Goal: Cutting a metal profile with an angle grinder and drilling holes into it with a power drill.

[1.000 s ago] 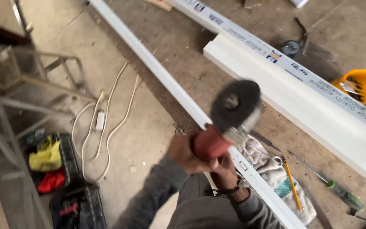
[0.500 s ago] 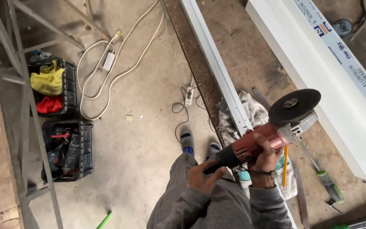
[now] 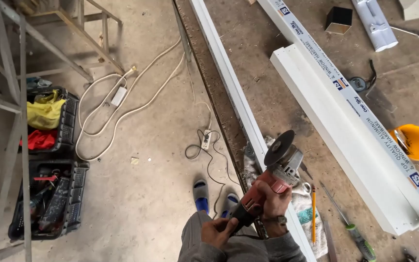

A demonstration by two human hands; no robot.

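Concrete workshop floor, wooden bench top on the right. Left hand [image 3: 217, 230] fingers wrapped tight round rear grip of red angle grinder [image 3: 263, 187]; right hand [image 3: 273, 200] fingers curled closed over the body near the head. Disc [image 3: 279, 147] tilted up, just above white rag [image 3: 311, 213] and beside long white aluminium profile [image 3: 241, 104] at bench edge.

Risks, as judged:
- Rag close under disc: could snag and wrap if spun up.
- Yellow pencil [image 3: 313, 213] and green screwdriver [image 3: 352, 230] near the head: could get flung.
- Guard coverage on the near side of disc: cannot tell.
- White cables [image 3: 122, 109] and small power strip [image 3: 206, 139] loose on floor near blue slippers [image 3: 213, 196]: trip hazard, possible yank on the tool.
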